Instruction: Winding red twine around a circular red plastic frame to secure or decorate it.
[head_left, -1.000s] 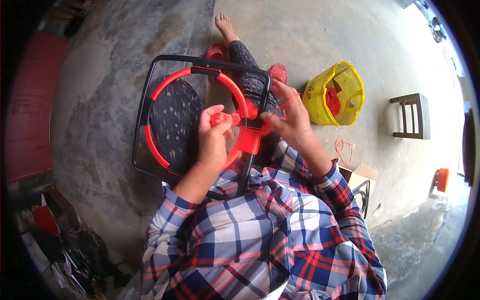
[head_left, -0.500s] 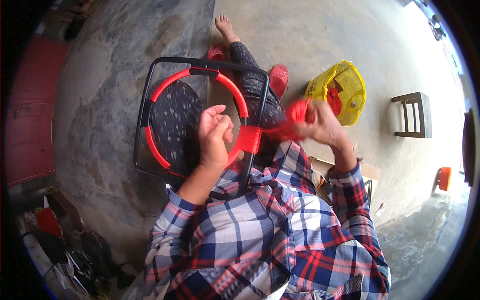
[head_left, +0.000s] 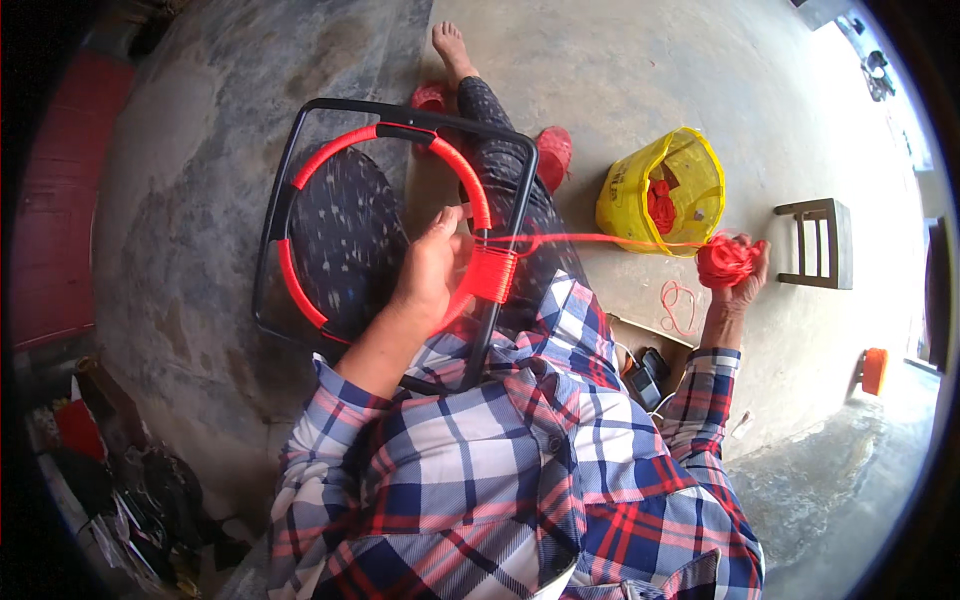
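Observation:
A black metal frame (head_left: 525,195) rests on my lap, with a round ring (head_left: 474,190) inside it wound in red cord. On the right side, a thick red wrapping (head_left: 490,273) joins ring and frame bar. My left hand (head_left: 432,268) is inside the ring, fingers closed against its right side by this wrapping; some fingertips are hidden. Out to the right, my right hand (head_left: 742,290) grips a bundle of red cord (head_left: 726,262). A taut strand (head_left: 610,238) runs from the bundle to the ring, with a small loop near the wrapping.
A yellow bucket (head_left: 622,195) holding more red cord (head_left: 661,206) stands ahead on the right. Loose red cord (head_left: 680,308) lies near a cardboard box (head_left: 625,335) with dark devices. A small stool (head_left: 838,245) is farther right. Red slippers (head_left: 553,157) lie by my legs.
My right hand has swung outward to the right with the cord bundle, drawing the strand straight. My left hand has moved onto the ring's right side.

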